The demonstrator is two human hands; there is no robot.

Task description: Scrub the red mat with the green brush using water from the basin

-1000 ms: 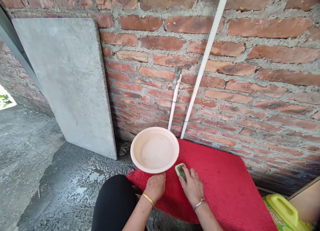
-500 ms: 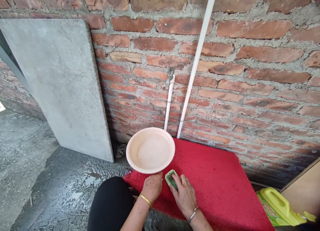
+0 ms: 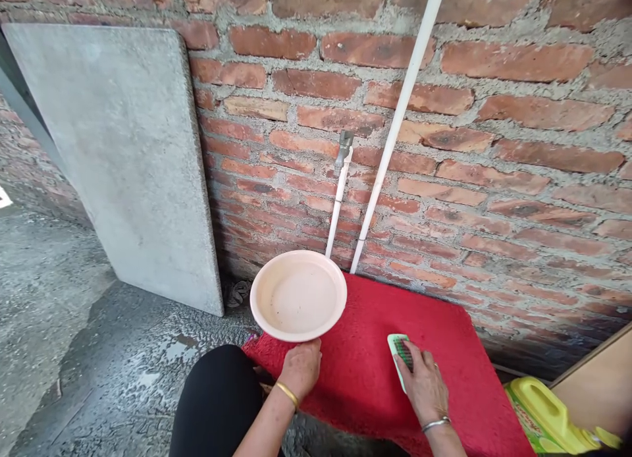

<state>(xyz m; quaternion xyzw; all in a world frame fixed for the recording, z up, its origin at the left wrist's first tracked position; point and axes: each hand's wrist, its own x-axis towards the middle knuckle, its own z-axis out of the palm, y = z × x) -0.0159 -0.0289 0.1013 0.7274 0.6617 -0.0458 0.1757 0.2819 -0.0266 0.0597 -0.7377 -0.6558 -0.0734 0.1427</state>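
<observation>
My right hand [image 3: 425, 381] grips a small green scrubbing brush [image 3: 401, 353] on the middle of a red cloth-like cover [image 3: 365, 384]. A silver bangle circles that wrist. A pale pink basin [image 3: 301, 295] is at the cover's left corner, with small dark specks inside. Just under the basin's near rim is my left hand [image 3: 300, 368], closed, a gold bangle on its wrist. Its fingertips are hidden, so whether it grips the basin or the cover I cannot tell.
A brick wall [image 3: 296, 200] rises behind, with a tap [image 3: 343, 151] and white pipes [image 3: 395, 128]. A grey slab [image 3: 128, 161] leans at left above the wet floor [image 3: 148, 358]. At lower right lies a yellow jug [image 3: 543, 407]. My black-clad knee [image 3: 217, 398] is beside the cover.
My right hand has slid the scrubbing brush rightward over the red cover, away from the basin. My left hand and the basin have stayed about where they were. The view has shifted slightly.
</observation>
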